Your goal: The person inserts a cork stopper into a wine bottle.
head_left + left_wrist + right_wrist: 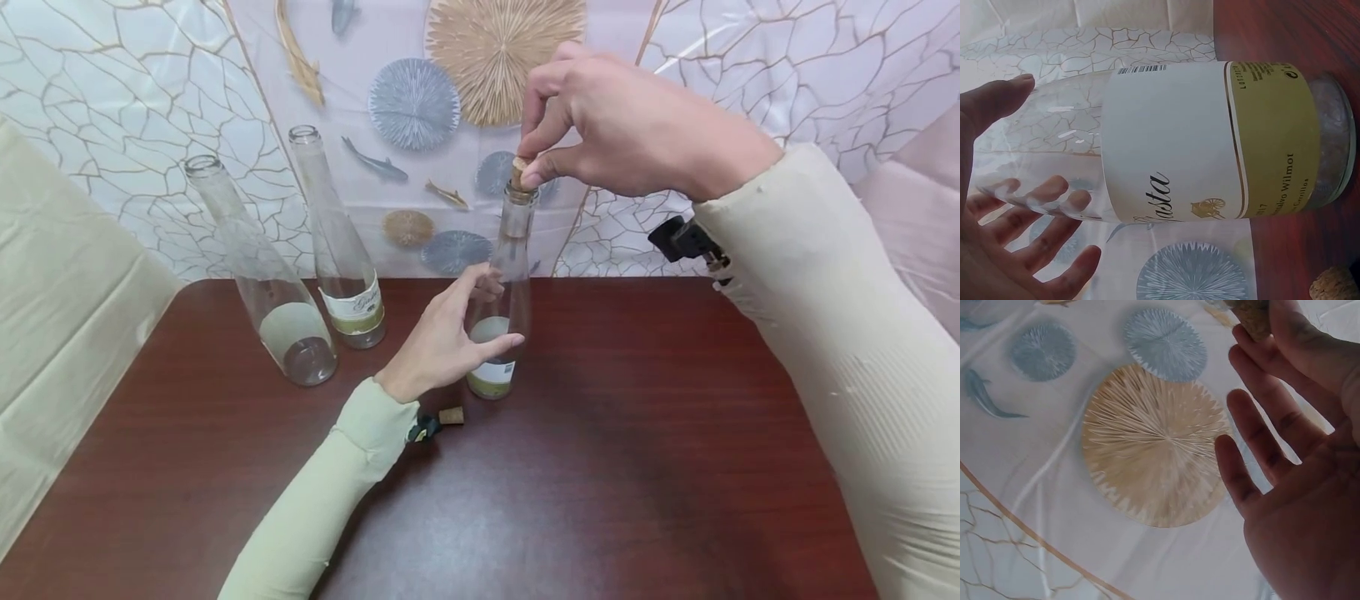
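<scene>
My right hand (607, 125) pinches a cork (519, 172) between thumb and fingers at the mouth of a clear glass bottle (513, 287). The cork stands upright, its lower end at the bottle's rim. In the right wrist view the cork (1252, 315) shows at the top edge, the other fingers spread loosely. My left hand (446, 333) is around the bottle's body, thumb before it and fingers behind, all fairly straight. Seen from the left wrist, the bottle's white and olive label (1172, 144) faces the camera, with my left fingers (1054, 190) partly behind the glass.
Two uncorked glass bottles, one at the far left (262, 267) and one beside it (337, 242), stand on the dark red wooden table (600, 467). Another cork (452, 415) lies near my left wrist. A patterned cloth (412, 200) hangs behind the table.
</scene>
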A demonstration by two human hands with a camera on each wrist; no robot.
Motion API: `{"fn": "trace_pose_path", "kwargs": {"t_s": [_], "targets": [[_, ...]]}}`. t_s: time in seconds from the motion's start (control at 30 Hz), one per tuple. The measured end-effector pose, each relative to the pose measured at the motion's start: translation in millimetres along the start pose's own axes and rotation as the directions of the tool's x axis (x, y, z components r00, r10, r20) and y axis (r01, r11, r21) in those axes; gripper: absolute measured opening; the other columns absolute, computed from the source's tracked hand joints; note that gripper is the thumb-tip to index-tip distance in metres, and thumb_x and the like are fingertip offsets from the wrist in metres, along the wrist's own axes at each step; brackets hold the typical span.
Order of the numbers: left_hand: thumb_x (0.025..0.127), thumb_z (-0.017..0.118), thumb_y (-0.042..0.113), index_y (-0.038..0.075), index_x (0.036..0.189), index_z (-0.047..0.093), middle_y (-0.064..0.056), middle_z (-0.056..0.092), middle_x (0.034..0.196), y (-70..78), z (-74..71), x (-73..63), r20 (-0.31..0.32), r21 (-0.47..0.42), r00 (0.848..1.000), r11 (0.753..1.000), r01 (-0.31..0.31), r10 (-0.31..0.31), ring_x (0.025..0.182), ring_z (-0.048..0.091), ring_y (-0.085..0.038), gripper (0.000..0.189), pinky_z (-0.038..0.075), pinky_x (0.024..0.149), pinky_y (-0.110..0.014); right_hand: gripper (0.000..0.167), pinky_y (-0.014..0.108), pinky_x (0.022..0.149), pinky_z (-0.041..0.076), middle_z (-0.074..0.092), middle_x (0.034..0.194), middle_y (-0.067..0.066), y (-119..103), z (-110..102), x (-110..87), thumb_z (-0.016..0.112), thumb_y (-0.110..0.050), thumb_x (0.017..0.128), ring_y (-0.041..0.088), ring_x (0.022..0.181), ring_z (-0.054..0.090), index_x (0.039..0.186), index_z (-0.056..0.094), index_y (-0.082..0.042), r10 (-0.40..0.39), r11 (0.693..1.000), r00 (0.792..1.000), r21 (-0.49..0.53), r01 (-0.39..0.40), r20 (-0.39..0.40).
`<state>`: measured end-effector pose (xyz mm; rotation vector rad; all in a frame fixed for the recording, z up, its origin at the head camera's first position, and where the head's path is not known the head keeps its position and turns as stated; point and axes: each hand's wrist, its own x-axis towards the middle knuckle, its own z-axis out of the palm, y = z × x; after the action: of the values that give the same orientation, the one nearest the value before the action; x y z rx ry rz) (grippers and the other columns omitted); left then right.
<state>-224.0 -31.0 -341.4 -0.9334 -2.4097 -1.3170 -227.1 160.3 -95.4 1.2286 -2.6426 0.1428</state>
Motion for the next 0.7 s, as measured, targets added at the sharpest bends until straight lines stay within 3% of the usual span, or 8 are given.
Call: {"fn": "trace_pose_path", "kwargs": {"t_s": [0.2, 0.3, 0.5, 0.7], "targets": [[0.081, 0.087, 0.03, 0.013, 0.14, 0.046, 0.001, 0.062, 0.121, 1.9, 0.1, -0.9, 0.018, -0.042, 1.0, 0.999, 0.011, -0.011, 0.111, 0.064, -0.012, 0.073, 0.054, 0.099, -0.037, 0.018, 0.04, 0.092, 0.035, 0.067, 0.103, 0.008, -3.7, -0.7, -1.7, 0.077, -0.016, 0.091, 0.029, 0.107, 0.047, 0.105, 0.081, -0.005, 0.004, 1.0, 1.0, -0.022, -0.003, 0.031], [0.08, 0.088, 0.026, 0.013, 0.139, 0.047, -0.001, 0.063, 0.12, 3.5, 1.2, -1.5, 0.017, -0.095, 0.999, 0.995, 0.037, -0.036, 0.109, 0.066, -0.013, 0.074, 0.057, 0.094, -0.041, 0.019, 0.042, 0.095, 0.037, 0.067, 0.108, 0.01, -5.0, 1.2, -6.7, 0.075, -0.02, 0.093, 0.03, 0.111, 0.047, 0.108, 0.081, -0.009, 0.047, 0.999, 0.998, -0.005, -0.047, 0.031], [0.076, 0.092, 0.023, 0.012, 0.136, 0.051, -0.002, 0.068, 0.117, 6.7, 1.2, -0.8, -0.023, -0.142, 0.998, 0.988, 0.061, -0.064, 0.106, 0.068, -0.015, 0.074, 0.06, 0.089, -0.045, 0.05, 0.052, 0.104, 0.038, 0.068, 0.119, 0.014, -4.9, 7.1, -20.8, 0.07, -0.042, 0.095, 0.033, 0.118, 0.049, 0.135, 0.067, -0.011, 0.157, 0.987, 0.986, 0.027, -0.158, 0.056], [0.076, 0.092, 0.024, 0.012, 0.132, 0.052, -0.001, 0.068, 0.116, 9.3, 0.0, 3.1, -0.041, -0.122, 0.998, 0.991, 0.046, -0.052, 0.104, 0.067, -0.012, 0.07, 0.06, 0.087, -0.038, 0.046, 0.053, 0.105, 0.04, 0.071, 0.124, 0.014, 3.6, 26.6, -50.8, 0.065, -0.041, 0.099, 0.031, 0.118, 0.056, 0.131, 0.068, -0.008, 0.222, 0.968, 0.974, 0.127, -0.217, -0.033]]}}
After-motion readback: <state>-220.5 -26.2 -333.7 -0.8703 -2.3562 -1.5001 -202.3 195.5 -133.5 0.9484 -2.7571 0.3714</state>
